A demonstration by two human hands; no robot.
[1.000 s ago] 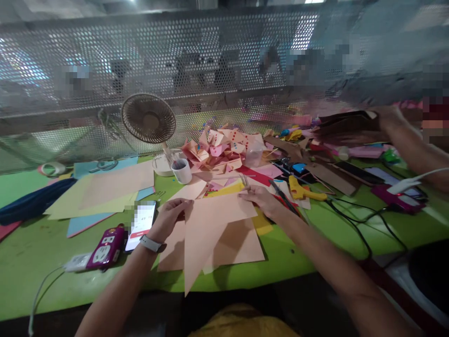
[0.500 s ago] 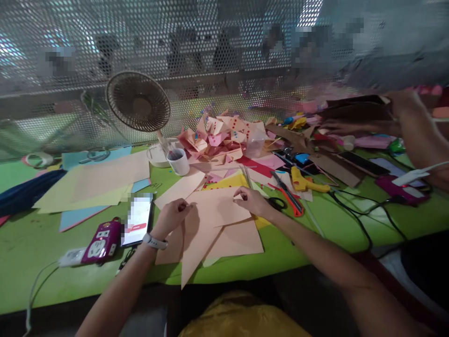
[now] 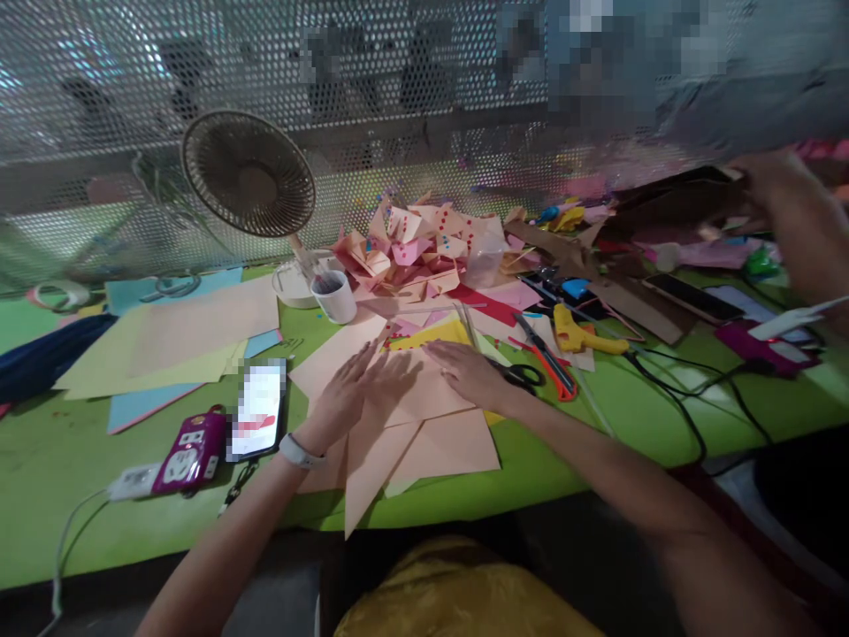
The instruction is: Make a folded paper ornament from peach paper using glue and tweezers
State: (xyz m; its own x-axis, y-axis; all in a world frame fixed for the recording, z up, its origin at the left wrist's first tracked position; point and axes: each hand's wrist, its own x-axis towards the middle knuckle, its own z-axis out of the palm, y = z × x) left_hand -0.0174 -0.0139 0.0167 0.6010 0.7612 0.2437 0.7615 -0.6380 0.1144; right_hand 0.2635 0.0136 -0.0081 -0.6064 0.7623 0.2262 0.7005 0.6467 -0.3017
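Left hand (image 3: 340,398), right hand (image 3: 470,373) spread on peach paper (image 3: 406,402), partly covering it; co-worker's arm (image 3: 804,217) cut off.

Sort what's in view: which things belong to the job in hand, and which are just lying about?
In hand: peach paper, with the left hand and right hand laid on it.

Apparently lying about, in neither hand: fan, cup, lit phone, glue gun, cutter, scissors.
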